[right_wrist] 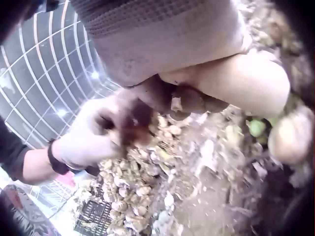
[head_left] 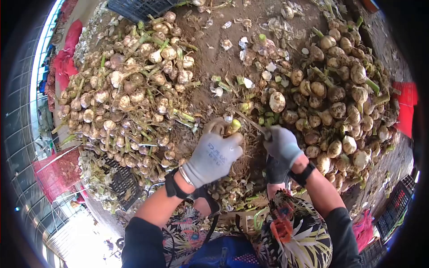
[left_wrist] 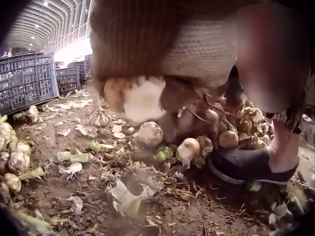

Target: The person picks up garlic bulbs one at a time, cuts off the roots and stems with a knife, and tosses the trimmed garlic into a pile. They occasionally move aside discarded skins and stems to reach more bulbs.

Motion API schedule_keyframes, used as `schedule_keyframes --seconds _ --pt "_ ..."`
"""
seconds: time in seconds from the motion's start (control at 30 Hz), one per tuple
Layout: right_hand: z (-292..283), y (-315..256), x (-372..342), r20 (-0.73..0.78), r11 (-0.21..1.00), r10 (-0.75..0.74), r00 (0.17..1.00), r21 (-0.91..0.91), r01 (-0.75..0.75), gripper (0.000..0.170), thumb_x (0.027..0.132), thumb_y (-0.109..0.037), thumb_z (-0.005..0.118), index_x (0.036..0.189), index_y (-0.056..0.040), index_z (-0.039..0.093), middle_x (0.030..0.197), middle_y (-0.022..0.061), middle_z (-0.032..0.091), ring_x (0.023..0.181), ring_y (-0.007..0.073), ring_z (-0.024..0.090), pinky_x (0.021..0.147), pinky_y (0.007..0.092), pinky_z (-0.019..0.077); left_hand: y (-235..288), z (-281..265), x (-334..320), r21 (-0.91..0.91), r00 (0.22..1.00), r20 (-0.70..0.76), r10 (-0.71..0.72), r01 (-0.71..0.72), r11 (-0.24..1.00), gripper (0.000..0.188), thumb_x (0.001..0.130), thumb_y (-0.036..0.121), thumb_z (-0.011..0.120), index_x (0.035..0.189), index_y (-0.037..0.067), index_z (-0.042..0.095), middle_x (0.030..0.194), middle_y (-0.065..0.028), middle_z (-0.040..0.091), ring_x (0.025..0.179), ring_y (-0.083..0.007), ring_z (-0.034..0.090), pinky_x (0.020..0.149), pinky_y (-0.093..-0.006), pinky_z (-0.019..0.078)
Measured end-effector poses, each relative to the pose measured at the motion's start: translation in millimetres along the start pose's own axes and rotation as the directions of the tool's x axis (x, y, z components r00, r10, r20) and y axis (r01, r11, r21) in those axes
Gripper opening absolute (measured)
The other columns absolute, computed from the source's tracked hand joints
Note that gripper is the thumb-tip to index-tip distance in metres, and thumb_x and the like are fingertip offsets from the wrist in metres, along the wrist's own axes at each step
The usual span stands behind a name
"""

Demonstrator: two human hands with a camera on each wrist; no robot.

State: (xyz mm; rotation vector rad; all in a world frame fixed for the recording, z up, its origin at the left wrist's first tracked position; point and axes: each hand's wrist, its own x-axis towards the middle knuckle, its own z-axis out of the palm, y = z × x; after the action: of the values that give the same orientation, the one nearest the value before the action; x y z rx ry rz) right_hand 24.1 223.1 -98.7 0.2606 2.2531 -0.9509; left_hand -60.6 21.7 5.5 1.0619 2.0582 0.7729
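My left hand [head_left: 213,154], in a grey glove, grips a garlic bulb by its body, mostly hidden by the fingers. The bulb's cut green stem [head_left: 234,126] sticks up beside the thumb in the head view. In my gloved right hand [head_left: 282,145] is a thin knife [head_left: 251,122], its narrow blade slanting up and left toward that stem. The right fingers curl round the handle, which they hide. Both hands are close together over the dirt floor, between two garlic heaps. The right wrist view shows the left glove [right_wrist: 93,132] beyond the right hand.
A heap of stemmed garlic [head_left: 129,98] lies on the left, and trimmed bulbs [head_left: 333,105] are piled on the right. Stem pieces and peels litter the soil [head_left: 210,49] between. Black crates [left_wrist: 27,83] stand beyond. The person's shoe [left_wrist: 251,160] is near the bulbs.
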Motion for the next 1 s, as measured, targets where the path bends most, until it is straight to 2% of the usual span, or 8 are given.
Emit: schedule_keyframes --seconds 0.07,0.1,0.23,0.33,0.43,0.5,0.77,1.0 --pt "47.2 19.4 -12.8 0.012 0.83 -0.18 0.984 0.538 0.145 0.034 0.087 -0.016 0.065 0.121 -0.018 0.064 0.119 0.017 0.066 0.092 0.0323 0.071 0.084 0.0393 0.0574 29.9 -4.4 14.1 -0.228 0.997 -0.016 0.069 -0.071 0.971 0.02 0.081 0.014 0.063 0.1 0.009 0.064 0.1 -0.0086 0.062 0.089 -0.0248 0.063 0.089 -0.0342 0.05" --pt "59.2 21.0 -15.1 -0.074 0.387 -0.316 0.946 0.9 0.2 0.039 0.089 -0.017 0.065 0.127 -0.0193 0.06 0.129 0.0169 0.062 0.097 0.0298 0.071 0.088 0.0379 0.0575 55.8 -1.0 29.5 -0.01 0.962 -0.067 0.266 -0.268 0.964 0.027 0.08 0.014 0.065 0.106 0.009 0.062 0.103 -0.011 0.062 0.091 -0.0258 0.064 0.085 -0.0364 0.0518" --pt "48.6 18.3 -3.7 -0.055 0.665 -0.17 0.984 0.73 0.156 0.025 0.086 -0.016 0.069 0.11 -0.0111 0.064 0.113 0.0154 0.066 0.076 0.0209 0.067 0.07 0.0329 0.0552 73.1 -5.6 64.4 0.031 0.906 -0.313 0.285 -0.29 0.957 0.049 0.075 0.018 0.075 0.12 0.009 0.059 0.117 -0.0187 0.061 0.093 -0.0286 0.067 0.082 -0.0415 0.0554" --pt "15.3 -0.7 -10.6 -0.086 0.792 0.029 0.996 0.61 0.029 0.013 0.081 -0.015 0.071 0.084 -0.003 0.067 0.077 0.0088 0.066 0.057 0.0113 0.06 0.052 0.0289 0.0465 -37.1 -36.7 39.6 0.397 0.822 -0.568 -0.04 0.317 0.861 0.052 0.076 0.024 0.077 0.121 0.007 0.058 0.119 -0.0175 0.059 0.087 -0.0288 0.067 0.074 -0.0386 0.0577" --pt "18.0 2.9 -4.5 -0.169 0.731 0.04 0.985 0.677 0.087 0.014 0.08 -0.014 0.073 0.088 -0.0036 0.067 0.067 0.0047 0.063 0.055 0.0116 0.059 0.052 0.0293 0.0461 -114.6 -86.9 -2.3 0.176 0.338 -0.465 -0.818 0.941 0.289 0.065 0.088 0.044 0.07 0.136 0.008 0.046 0.136 -0.0191 0.049 0.071 -0.0229 0.065 0.052 -0.0315 0.0549" --pt "15.5 1.2 0.7 -0.164 0.74 0.023 0.986 0.666 0.093 0.016 0.078 -0.012 0.074 0.089 -0.0026 0.067 0.063 0.002 0.06 0.053 0.0096 0.056 0.051 0.028 0.0439 -198.2 -77.4 -43.8 0.528 0.463 -0.537 -0.705 0.836 0.147 0.064 0.088 0.044 0.07 0.135 0.008 0.048 0.145 -0.0205 0.044 0.076 -0.0213 0.067 0.057 -0.0302 0.0557" --pt "8.0 -19.9 12.7 -0.036 0.614 0.096 0.995 0.789 -0.031 0.023 0.082 -0.011 0.075 0.1 0.0002 0.069 0.065 -0.0026 0.059 0.052 0.0062 0.051 0.05 0.0265 0.0417 -173.6 11.7 -51.3 -0.16 0.556 -0.52 -0.648 0.682 0.714 0.057 0.076 0.014 0.075 0.128 0.004 0.052 0.131 -0.0218 0.057 0.117 -0.0423 0.057 0.094 -0.0441 0.0496" --pt "8.2 -35.0 20.0 -0.06 0.401 0.009 0.998 0.915 0.052 0.025 0.088 -0.016 0.076 0.106 0.0 0.069 0.082 -0.0024 0.066 0.067 0.0052 0.054 0.062 0.0241 0.046 -74.6 16.8 -29.5 -0.321 0.755 -0.481 -0.446 0.322 0.891 0.052 0.077 0.005 0.076 0.125 0.0 0.057 0.121 -0.0119 0.062 0.111 -0.0218 0.061 0.099 -0.0351 0.0479"
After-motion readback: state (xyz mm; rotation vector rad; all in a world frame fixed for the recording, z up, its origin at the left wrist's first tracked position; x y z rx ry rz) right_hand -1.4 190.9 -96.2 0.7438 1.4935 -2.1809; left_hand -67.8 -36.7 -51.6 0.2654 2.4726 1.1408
